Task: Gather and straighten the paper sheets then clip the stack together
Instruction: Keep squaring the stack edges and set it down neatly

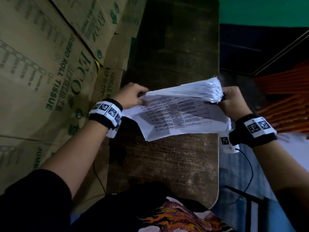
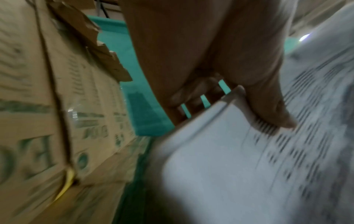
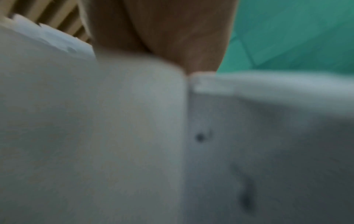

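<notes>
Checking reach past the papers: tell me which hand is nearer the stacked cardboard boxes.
Left. The left hand grips the paper stack's edge right beside the cardboard boxes; the right hand holds the stack's opposite edge, at the wooden table's far side.

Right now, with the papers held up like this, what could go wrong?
The paper stack is held above the table by its two ends only, left hand and right hand. Its fanned edge near the right hand could slip apart, and loose sheets might fall past the table edge.
</notes>
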A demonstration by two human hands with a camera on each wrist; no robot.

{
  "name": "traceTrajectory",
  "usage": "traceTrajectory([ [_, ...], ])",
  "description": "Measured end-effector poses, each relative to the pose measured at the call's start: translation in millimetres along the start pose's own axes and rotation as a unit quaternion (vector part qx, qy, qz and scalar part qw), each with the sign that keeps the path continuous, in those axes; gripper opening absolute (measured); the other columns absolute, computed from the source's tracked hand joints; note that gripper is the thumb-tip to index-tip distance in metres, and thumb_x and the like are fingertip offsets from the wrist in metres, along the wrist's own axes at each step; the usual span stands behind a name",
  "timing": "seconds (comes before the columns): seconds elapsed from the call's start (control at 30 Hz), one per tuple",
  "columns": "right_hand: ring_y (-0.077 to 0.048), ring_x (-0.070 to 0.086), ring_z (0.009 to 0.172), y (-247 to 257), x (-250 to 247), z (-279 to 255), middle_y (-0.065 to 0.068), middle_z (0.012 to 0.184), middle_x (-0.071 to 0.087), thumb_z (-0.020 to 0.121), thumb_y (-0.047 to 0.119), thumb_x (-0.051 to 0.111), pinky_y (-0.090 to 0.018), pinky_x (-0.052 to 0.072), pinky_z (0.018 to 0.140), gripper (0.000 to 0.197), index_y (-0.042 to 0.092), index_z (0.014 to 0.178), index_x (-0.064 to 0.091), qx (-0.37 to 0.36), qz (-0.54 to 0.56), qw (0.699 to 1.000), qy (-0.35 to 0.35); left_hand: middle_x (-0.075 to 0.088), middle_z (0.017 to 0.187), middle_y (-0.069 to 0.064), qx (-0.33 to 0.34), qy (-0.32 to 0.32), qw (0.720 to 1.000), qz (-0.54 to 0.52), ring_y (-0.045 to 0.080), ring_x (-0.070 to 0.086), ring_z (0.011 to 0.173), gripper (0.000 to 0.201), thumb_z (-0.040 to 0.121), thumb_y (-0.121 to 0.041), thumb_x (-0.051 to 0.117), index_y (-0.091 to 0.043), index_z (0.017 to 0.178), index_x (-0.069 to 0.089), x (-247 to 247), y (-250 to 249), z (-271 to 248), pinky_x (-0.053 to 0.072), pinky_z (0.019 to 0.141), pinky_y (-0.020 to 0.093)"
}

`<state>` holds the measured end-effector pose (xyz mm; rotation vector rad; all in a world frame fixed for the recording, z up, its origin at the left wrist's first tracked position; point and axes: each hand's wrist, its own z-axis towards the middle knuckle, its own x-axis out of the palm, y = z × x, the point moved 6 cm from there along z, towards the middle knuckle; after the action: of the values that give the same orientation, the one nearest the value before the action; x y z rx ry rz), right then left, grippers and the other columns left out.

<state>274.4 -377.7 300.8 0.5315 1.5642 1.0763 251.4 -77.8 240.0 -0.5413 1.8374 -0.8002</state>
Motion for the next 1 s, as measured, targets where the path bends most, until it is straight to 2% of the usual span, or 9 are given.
traceTrajectory([
  [0.13,0.013,0.063,0.073,-30.4,-11.1,-8.5,0.035,0.069,0.066,0.071,-0.009,0.075,-0.011,0.052,0.071,0.026,-0.001,0.095,0.069,0.04,0.026,0.999,-0.02,0.067,0.076,0.0,-0.035,-0.113,0.988,-0.1,0.01,0.064,0.077,0.019,0.068,-0.017,0.082,-0.021,0.082,0.07,-11.0,39.5,-11.9,0.047,0.074,0.036],
  [0.23,0.0,0.066,0.073,-51.1,-10.3,-16.3,0.022,0.072,0.072,0.071,-0.004,0.077,-0.023,0.057,0.072,0.021,0.015,0.08,0.077,0.095,0.068,0.993,-0.031,0.065,0.089,-0.008,-0.076,-0.165,0.965,-0.19,-0.002,0.06,0.088,0.042,0.065,-0.015,0.083,-0.033,0.098,0.063,-5.2,57.8,-20.3,0.045,0.087,0.032],
  [0.33,-0.001,0.066,0.07,-66.2,-12.0,-26.0,0.014,0.072,0.074,0.069,-0.01,0.075,-0.02,0.056,0.069,0.025,0.013,0.077,0.075,0.13,0.128,0.981,-0.06,0.058,0.117,-0.008,-0.095,-0.14,0.906,-0.388,-0.005,0.059,0.104,0.091,0.061,-0.004,0.083,-0.023,0.137,0.038,25.6,69.5,-29.9,0.051,0.084,0.018],
  [0.4,-0.007,0.068,0.074,-77.5,-14.0,-31.0,0.009,0.077,0.075,0.068,-0.012,0.075,-0.026,0.057,0.074,0.025,0.008,0.083,0.071,0.149,0.159,0.971,-0.093,0.058,0.128,0.002,-0.113,-0.081,0.887,-0.441,0.005,0.06,0.113,0.107,0.052,-0.007,0.089,-0.013,0.142,0.032,50.5,72.0,-30.3,0.055,0.086,0.026],
  [0.47,-0.022,0.068,0.084,-92.9,-10.4,-36.2,-0.004,0.088,0.075,0.068,-0.01,0.075,-0.04,0.057,0.081,0.027,0.01,0.086,0.072,0.18,0.203,0.955,-0.122,0.06,0.129,0.01,-0.14,-0.048,0.898,-0.415,0.02,0.059,0.118,0.087,0.055,-0.006,0.084,-0.011,0.134,0.047,67.3,69.5,-25.3,0.052,0.095,0.043],
  [0.57,-0.03,0.067,0.089,-98.2,1.0,-38.7,-0.019,0.097,0.071,0.071,-0.005,0.076,-0.051,0.055,0.085,0.022,0.009,0.087,0.072,0.183,0.218,0.946,-0.157,0.068,0.113,0.013,-0.176,-0.157,0.907,-0.348,0.027,0.065,0.104,0.046,0.061,-0.014,0.077,-0.013,0.106,0.066,61.8,61.0,-13.2,0.05,0.096,0.051],
  [0.77,0.009,0.064,0.081,-59.2,28.6,-47.2,0.026,0.082,0.071,0.083,-0.002,0.068,-0.014,0.051,0.071,0.019,0.013,0.095,0.066,0.117,0.174,0.949,-0.233,0.062,0.121,0.004,-0.15,-0.351,0.87,-0.311,0.016,0.06,0.109,0.045,0.083,-0.006,0.066,-0.009,0.126,0.054,53.0,29.5,-19.1,0.05,0.086,0.023],
  [0.9,0.016,0.06,0.073,-84.8,44.7,-67.3,0.022,0.081,0.07,0.073,0.001,0.067,-0.011,0.047,0.067,0.029,0.005,0.101,0.06,0.159,0.164,0.942,-0.244,0.065,0.115,0.011,-0.208,-0.331,0.882,-0.265,0.021,0.063,0.105,0.037,0.082,-0.01,0.069,0.004,0.116,0.06,72.6,52.7,-42.5,0.05,0.076,0.016],
  [1.0,0.005,0.057,0.087,-111.2,54.6,-78.7,-0.013,0.109,0.066,0.074,0.007,0.064,-0.03,0.052,0.085,0.039,0.005,0.112,0.059,0.226,0.123,0.947,-0.195,0.067,0.097,0.03,-0.294,-0.235,0.915,-0.145,0.033,0.064,0.089,0.025,0.082,-0.014,0.067,0.01,0.088,0.063,82.4,63.3,-55.2,0.041,0.065,0.029],
])
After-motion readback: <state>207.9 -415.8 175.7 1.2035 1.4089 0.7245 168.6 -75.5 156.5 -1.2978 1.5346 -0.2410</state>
